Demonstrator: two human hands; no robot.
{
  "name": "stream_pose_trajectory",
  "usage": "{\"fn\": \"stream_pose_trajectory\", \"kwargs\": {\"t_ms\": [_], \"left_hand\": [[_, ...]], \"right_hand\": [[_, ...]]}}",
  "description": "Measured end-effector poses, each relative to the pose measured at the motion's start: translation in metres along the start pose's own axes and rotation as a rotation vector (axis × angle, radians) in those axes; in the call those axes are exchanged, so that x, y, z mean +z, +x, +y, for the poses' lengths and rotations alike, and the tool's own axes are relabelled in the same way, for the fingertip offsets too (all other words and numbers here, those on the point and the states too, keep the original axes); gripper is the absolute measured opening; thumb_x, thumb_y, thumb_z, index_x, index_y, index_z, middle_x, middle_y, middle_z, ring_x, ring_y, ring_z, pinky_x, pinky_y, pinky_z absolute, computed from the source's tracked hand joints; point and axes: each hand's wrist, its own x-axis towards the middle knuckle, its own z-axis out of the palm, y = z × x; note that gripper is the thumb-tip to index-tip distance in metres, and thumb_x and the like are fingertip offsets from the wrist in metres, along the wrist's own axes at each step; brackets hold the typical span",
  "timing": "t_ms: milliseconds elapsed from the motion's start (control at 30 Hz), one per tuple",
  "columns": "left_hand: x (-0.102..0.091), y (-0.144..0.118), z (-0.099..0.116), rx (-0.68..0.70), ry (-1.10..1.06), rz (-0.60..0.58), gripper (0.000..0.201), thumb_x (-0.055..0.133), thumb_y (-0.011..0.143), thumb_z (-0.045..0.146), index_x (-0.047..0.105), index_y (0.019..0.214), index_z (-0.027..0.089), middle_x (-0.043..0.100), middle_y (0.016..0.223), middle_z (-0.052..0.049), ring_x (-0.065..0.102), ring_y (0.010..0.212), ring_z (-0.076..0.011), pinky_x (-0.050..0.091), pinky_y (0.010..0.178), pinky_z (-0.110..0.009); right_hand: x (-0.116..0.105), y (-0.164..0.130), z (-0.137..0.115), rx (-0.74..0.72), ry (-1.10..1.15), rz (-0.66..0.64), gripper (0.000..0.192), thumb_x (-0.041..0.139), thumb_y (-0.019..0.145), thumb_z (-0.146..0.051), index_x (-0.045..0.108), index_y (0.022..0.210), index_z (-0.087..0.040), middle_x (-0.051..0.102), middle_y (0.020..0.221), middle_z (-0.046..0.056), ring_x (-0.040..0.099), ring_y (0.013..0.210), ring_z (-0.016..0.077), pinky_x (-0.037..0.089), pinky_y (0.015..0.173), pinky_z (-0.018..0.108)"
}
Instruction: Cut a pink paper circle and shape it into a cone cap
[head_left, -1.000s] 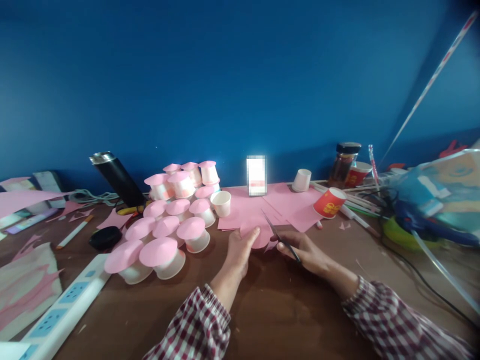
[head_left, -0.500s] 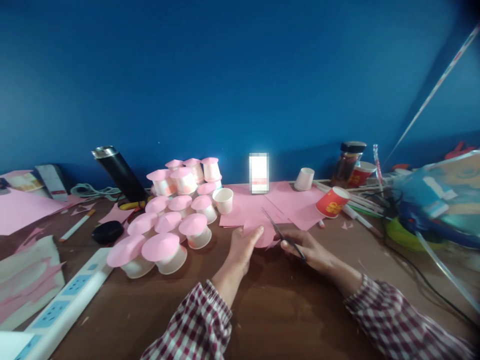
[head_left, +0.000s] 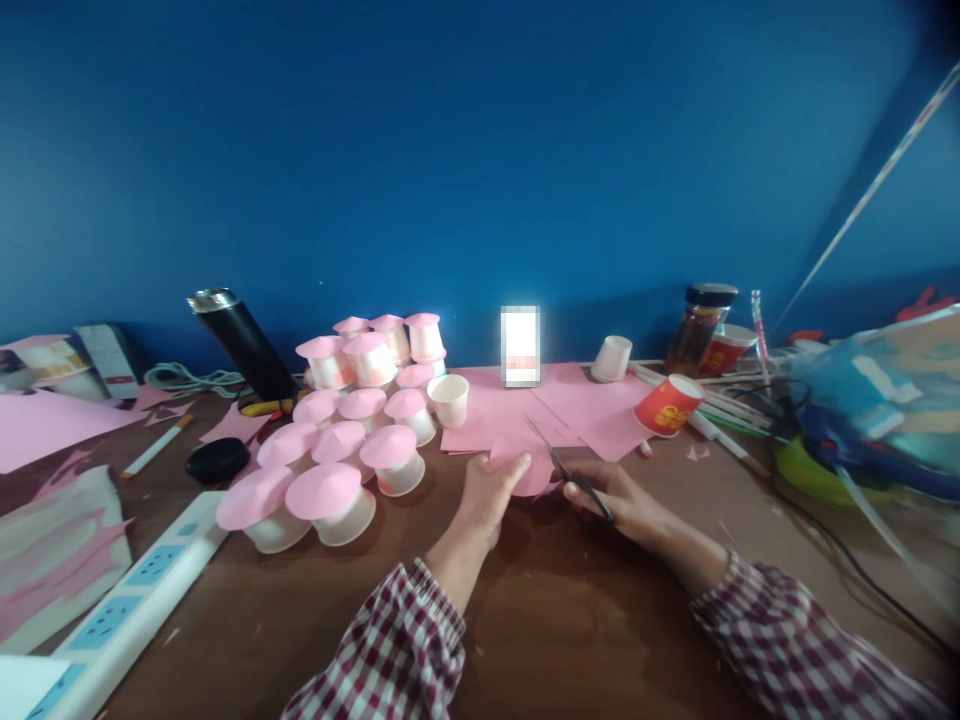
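My left hand (head_left: 487, 497) pinches a rounded piece of pink paper (head_left: 531, 478), with the thumb on top. In my right hand (head_left: 611, 495) are dark-handled scissors (head_left: 551, 452); their blades point away and to the left, along the right edge of that paper. Beyond both hands lie larger pink sheets (head_left: 487, 412), flat against the foot of the wall. To the left of my left hand stand several upturned paper cups with pink cone tops (head_left: 324, 490). An uncovered white cup (head_left: 448, 402) stands upright beside them.
A red paper cup (head_left: 670, 406) and an upturned white cup (head_left: 612, 358) are at the right. A white power strip (head_left: 139, 590) crosses the left front. A black flask (head_left: 247, 345) leans at the back left. Cables and a bulging plastic bag (head_left: 892, 390) crowd the right side.
Almost nothing differs. The whole view has shifted very slightly, and both hands keep nearly the same place, holding the paper and the scissors.
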Motion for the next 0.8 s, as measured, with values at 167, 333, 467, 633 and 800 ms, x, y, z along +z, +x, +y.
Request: {"fn": "stream_pose_trajectory", "kwargs": {"t_ms": [167,333,467,633,800], "left_hand": [[0.0002,0.0003,0.0006,-0.004,0.008,-0.001,0.044,0.081,0.052,0.028,0.065,0.089,0.01,0.07,0.076,-0.01,0.065,0.079,-0.0242,0.05,0.075,-0.036],[0.0011,-0.0003,0.0022,-0.001,0.011,-0.002,0.042,0.081,0.052,0.027,0.066,0.088,0.01,0.07,0.077,-0.011,0.065,0.079,-0.0241,0.05,0.075,-0.035],[0.0016,-0.0008,0.0028,-0.002,0.011,-0.002,0.042,0.081,0.051,0.027,0.066,0.086,0.01,0.07,0.075,-0.01,0.066,0.077,-0.0241,0.05,0.075,-0.036],[0.0024,-0.0005,0.0029,-0.009,-0.003,0.008,0.041,0.081,0.051,0.026,0.067,0.086,0.01,0.07,0.075,-0.01,0.066,0.077,-0.0242,0.05,0.076,-0.036],[0.0013,-0.0002,0.0027,0.004,0.019,-0.013,0.042,0.081,0.053,0.028,0.066,0.088,0.01,0.07,0.079,-0.011,0.065,0.08,-0.0241,0.05,0.076,-0.036]], "right_hand": [[0.0009,-0.0003,-0.003,0.008,0.013,-0.009,0.047,0.059,0.078,-0.052,0.063,0.101,-0.011,0.048,0.06,-0.003,0.041,0.054,0.0084,0.031,0.048,0.02],[0.0015,-0.0004,-0.0045,0.009,0.018,0.001,0.048,0.06,0.077,-0.053,0.063,0.1,-0.011,0.048,0.059,-0.003,0.042,0.053,0.0084,0.031,0.047,0.02],[0.0012,-0.0003,-0.0031,0.014,0.011,0.006,0.049,0.06,0.076,-0.053,0.063,0.101,-0.011,0.048,0.058,-0.003,0.042,0.052,0.0085,0.031,0.046,0.02],[0.0011,0.0002,-0.0008,0.035,0.04,0.03,0.05,0.063,0.074,-0.052,0.062,0.102,-0.011,0.049,0.059,-0.003,0.043,0.052,0.0086,0.032,0.047,0.02],[0.0017,-0.0001,-0.0022,0.038,0.038,0.035,0.05,0.063,0.075,-0.052,0.062,0.102,-0.01,0.049,0.059,-0.003,0.043,0.052,0.0083,0.031,0.047,0.02]]}}
